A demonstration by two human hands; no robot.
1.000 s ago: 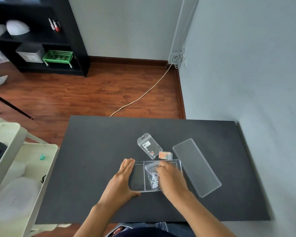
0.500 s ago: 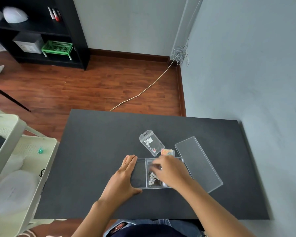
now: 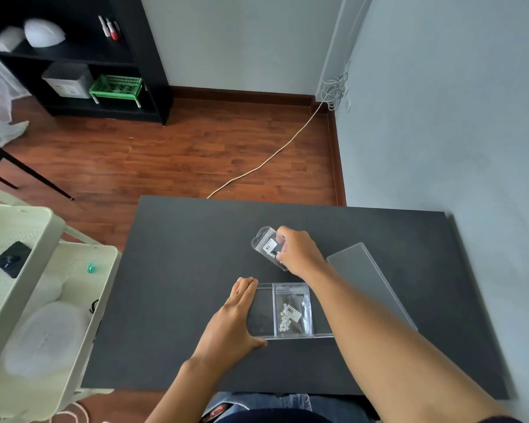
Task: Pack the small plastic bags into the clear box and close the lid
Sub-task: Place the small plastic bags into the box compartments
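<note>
The right hand point(image 3: 300, 253) has left the clear box point(image 3: 263, 336), where it was half a second ago, and now reaches up-frame to a second small bag point(image 3: 266, 245) at centre frame, fingers curled onto its right edge; whether the bag is off the worktop point(image 3: 180, 270) cannot be told. The left hand point(image 3: 231, 322) stays flat, fingers together, against the box's left end, thumb at its near edge; one bag point(image 3: 292, 309) lies in the box's middle compartment; the lid point(image 3: 367, 279) rests on the worktop right of the box.
</note>
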